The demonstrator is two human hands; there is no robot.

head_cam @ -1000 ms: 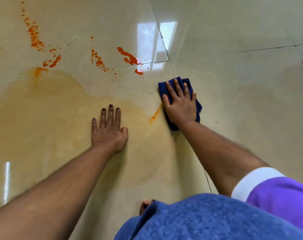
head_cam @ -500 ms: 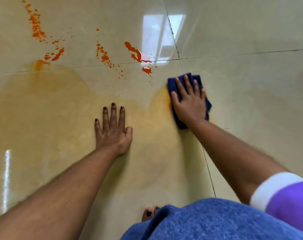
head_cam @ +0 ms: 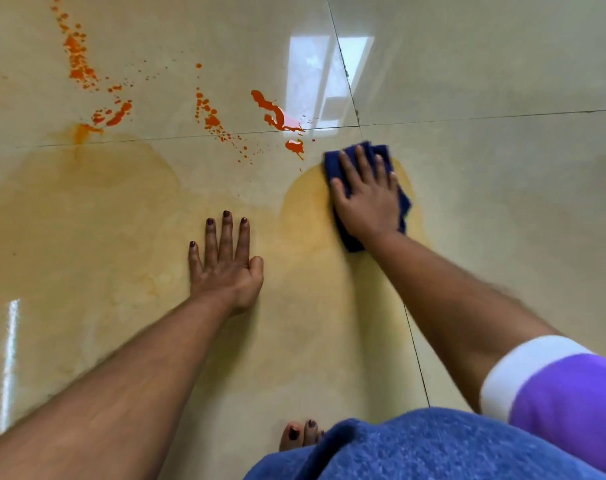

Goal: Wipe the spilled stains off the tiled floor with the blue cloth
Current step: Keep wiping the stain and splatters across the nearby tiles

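My right hand (head_cam: pixel 367 199) presses flat on the folded blue cloth (head_cam: pixel 336 161), which lies on the glossy cream tiled floor (head_cam: pixel 502 202) just below a grout crossing. A yellow smear (head_cam: pixel 305 209) rings the cloth. Orange-red stains lie further away: a thick blob (head_cam: pixel 273 112) and a drop (head_cam: pixel 294 146) just left of the cloth, a dotted trail (head_cam: pixel 211 119) and a long spatter (head_cam: pixel 78 64) at upper left. My left hand (head_cam: pixel 225 268) rests palm down on the floor, fingers spread, holding nothing.
A wide pale yellow film (head_cam: pixel 86 209) covers the left tile. A bare foot (head_cam: pixel 299 436) shows at the bottom beside blue fabric (head_cam: pixel 415 448) over my knees. Grout lines (head_cam: pixel 412 341) cross the floor. A window reflection (head_cam: pixel 315 67) glares above the cloth.
My right hand has slid the cloth over the orange streak that lay beside it, leaving a yellow smear there. My left hand stays planted.
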